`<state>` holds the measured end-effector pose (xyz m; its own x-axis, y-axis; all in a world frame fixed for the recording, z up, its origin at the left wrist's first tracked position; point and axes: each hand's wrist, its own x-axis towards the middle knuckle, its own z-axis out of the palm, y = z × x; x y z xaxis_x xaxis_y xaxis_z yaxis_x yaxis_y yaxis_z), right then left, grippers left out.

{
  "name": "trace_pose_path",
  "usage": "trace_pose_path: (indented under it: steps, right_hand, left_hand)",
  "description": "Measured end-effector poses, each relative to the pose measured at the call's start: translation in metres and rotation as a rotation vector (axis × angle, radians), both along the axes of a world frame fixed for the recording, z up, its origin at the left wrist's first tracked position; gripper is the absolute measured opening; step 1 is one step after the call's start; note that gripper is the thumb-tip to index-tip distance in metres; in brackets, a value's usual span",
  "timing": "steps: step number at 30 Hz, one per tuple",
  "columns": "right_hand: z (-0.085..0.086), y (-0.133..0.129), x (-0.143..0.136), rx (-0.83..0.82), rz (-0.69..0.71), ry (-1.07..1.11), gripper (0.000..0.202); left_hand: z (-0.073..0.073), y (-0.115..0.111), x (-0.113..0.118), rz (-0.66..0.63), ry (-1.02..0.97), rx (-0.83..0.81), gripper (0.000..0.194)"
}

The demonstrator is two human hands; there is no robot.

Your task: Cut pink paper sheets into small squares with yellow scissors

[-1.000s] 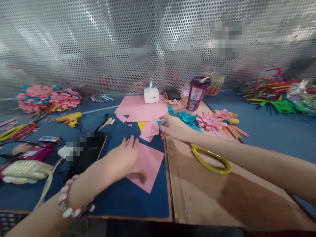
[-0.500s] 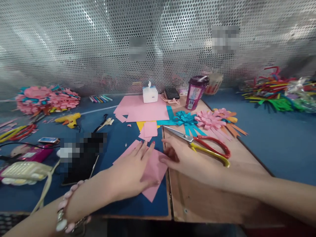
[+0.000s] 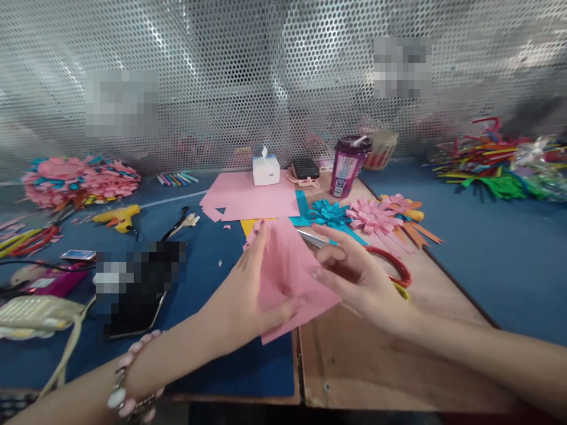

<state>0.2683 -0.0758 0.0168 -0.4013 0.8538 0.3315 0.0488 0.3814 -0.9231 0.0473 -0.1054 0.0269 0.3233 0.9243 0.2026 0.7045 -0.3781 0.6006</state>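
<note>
A pink sheet of paper (image 3: 287, 268) is raised off the table between both hands, creased and tilted. My left hand (image 3: 257, 283) grips its left side, thumb across the front and fingers behind the edge. My right hand (image 3: 349, 265) pinches its right edge between thumb and curled fingers. Behind my right hand lie scissors (image 3: 401, 267) with one red and one yellow handle, partly hidden. Beyond the sheet is a larger pink sheet (image 3: 248, 198) with a corner cut, and a bit of yellow paper (image 3: 248, 227).
Blue and pink paper flowers (image 3: 374, 213) lie at right, near a purple cup (image 3: 349, 167). A tissue box (image 3: 266, 170) stands at the back. On the left are a yellow glue gun (image 3: 117, 217), a phone (image 3: 146, 295) and a flower pile (image 3: 82, 180).
The pink sheet, lying flat under my left hand before, is now lifted and tilted. My right hand has moved right and closed on its edge.
</note>
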Motion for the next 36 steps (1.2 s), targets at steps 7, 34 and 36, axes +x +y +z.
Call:
trace_pose_path:
  steps: [7,34,36]
  right_hand:
    - [-0.002,-0.002,0.002,-0.023,-0.191,0.036,0.054]
    - [-0.007,-0.003,0.002,0.645,-0.064,-0.540,0.045]
    - [0.000,-0.006,0.001,0.461,-0.139,-0.459,0.028]
  left_hand:
    - [-0.009,0.015,-0.002,0.125,-0.526,0.087,0.095]
    - [-0.027,-0.007,0.009,-0.100,-0.266,0.493,0.094]
    - [-0.024,-0.004,0.008,0.039,-0.452,0.482,0.104]
